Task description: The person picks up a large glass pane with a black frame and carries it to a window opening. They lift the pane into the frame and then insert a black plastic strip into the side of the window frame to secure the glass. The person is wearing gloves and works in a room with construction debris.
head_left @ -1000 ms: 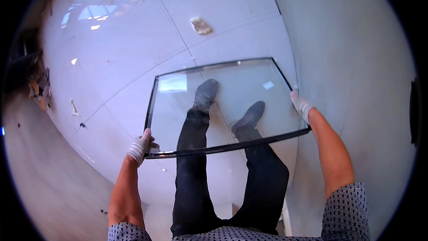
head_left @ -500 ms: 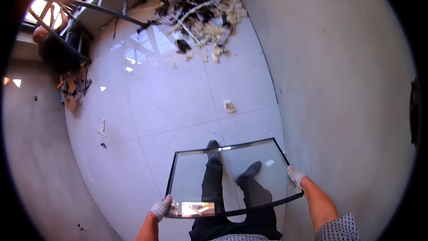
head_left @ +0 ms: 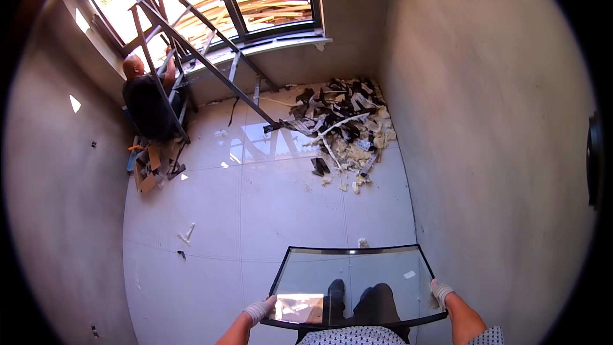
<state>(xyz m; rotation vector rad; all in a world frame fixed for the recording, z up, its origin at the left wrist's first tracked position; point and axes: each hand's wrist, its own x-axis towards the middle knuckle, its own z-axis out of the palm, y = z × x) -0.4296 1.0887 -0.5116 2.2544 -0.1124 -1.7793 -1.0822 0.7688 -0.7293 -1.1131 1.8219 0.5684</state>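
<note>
A clear glass pane (head_left: 377,281) with a black border is held out flat in front of my body, near the lower edge of the view. My left hand (head_left: 260,310), in a pale glove, grips its left edge. On the opposite edge my right hand (head_left: 440,292), gloved the same way, has hold of the frame. Through the glass show my dark shoes and trousers, and a bright reflection lies at its near left corner. A small white label (head_left: 409,275) sticks to the pane toward the right. The fingers under the glass are mostly hidden.
A metal stepladder (head_left: 223,80) stands before the window (head_left: 239,0) at the far left. Beside it a person (head_left: 150,105) in dark clothes crouches. Debris (head_left: 345,121) is heaped in the far right corner, and cardboard scraps (head_left: 150,163) lie below the person. Walls rise on both sides.
My view has tilted up, so the window and whole ladder now show. The pane sits lower and farther right in the picture, still gripped by both hands; I appear farther forward on the floor.
</note>
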